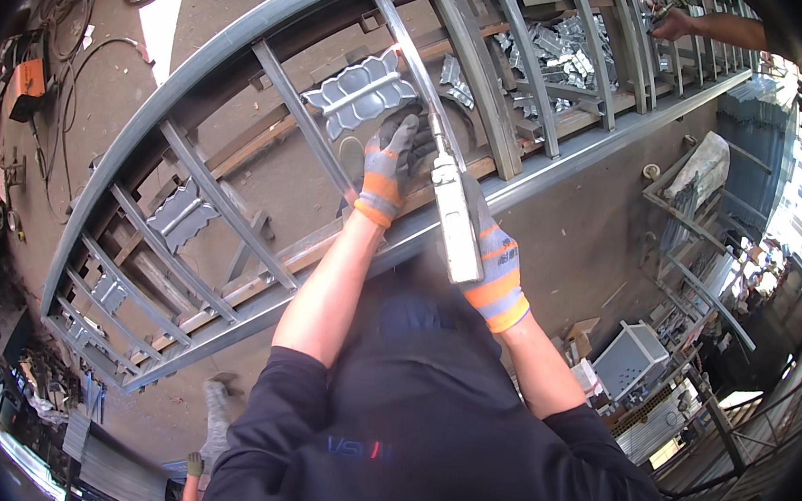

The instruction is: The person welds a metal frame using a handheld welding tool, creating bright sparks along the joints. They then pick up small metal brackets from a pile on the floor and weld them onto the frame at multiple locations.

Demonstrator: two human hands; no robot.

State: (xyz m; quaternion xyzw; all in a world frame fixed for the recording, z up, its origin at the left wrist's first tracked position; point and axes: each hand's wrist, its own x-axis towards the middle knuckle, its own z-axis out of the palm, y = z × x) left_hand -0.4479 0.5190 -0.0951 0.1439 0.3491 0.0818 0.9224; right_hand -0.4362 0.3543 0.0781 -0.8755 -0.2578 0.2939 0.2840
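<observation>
My right hand, in a grey and orange work glove, is closed round a white welding gun. The gun's thin metal nozzle points up along a bar of the curved grey metal frame. A silvery, scallop-edged ornamental plate sits between two bars, its right corner against one of them, where a small reddish glow shows. My left hand, gloved alike, is at the plate's lower edge with its fingers bent against it; the fingertips are partly hidden.
Similar plates sit between bars farther left. Loose silvery pieces are heaped beyond the frame's bars. Another person's hand is at the frame's far right; another person's gloved hand shows lower left. An orange machine with cables stands left.
</observation>
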